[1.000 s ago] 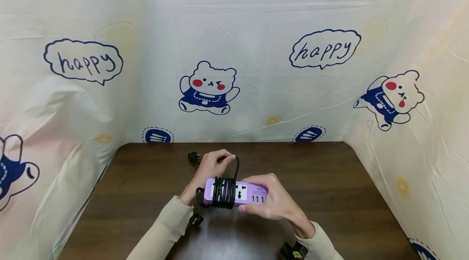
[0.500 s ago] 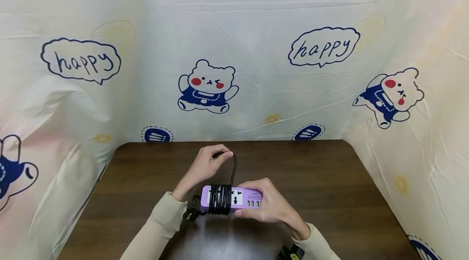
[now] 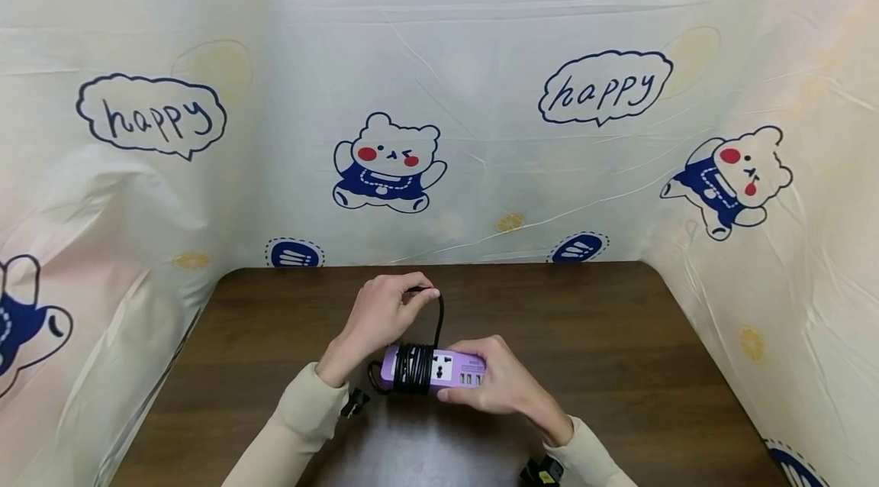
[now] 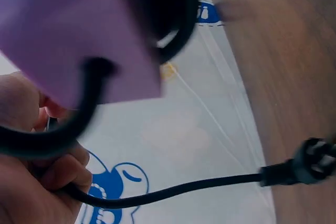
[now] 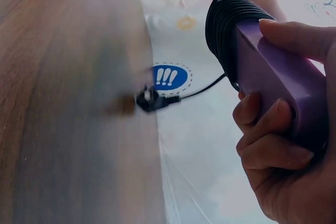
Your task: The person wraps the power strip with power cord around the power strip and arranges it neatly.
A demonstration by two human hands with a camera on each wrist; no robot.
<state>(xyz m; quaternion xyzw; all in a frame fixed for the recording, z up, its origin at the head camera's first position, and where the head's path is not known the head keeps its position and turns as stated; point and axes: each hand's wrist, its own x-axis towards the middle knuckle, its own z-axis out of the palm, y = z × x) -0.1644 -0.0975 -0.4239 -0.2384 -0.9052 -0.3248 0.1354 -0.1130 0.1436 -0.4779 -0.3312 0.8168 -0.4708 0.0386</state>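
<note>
A purple power strip (image 3: 442,369) is held up over the table, with several turns of black cord (image 3: 413,369) wound round its left half. My right hand (image 3: 500,378) grips its right end, thumb on one side and fingers curled on the other, as the right wrist view confirms. Beyond the strip, my left hand (image 3: 381,310) pinches the cord's free length, which rises from the windings to its fingertips. From that hand the cord runs on to a black plug (image 4: 314,161), which dangles loose. In the head view the plug is hidden; the right wrist view shows the plug (image 5: 149,99) too.
The brown wooden table (image 3: 590,327) lies beneath both hands. A pale printed curtain (image 3: 481,90) closes off the back and both sides, right at the table's edges. Small black wrist devices (image 3: 542,470) sit by the sleeves.
The strip has come slightly nearer and left with my right hand. My left hand has moved a little left and away, still pinching the cord. The plug has dropped out of the head view.
</note>
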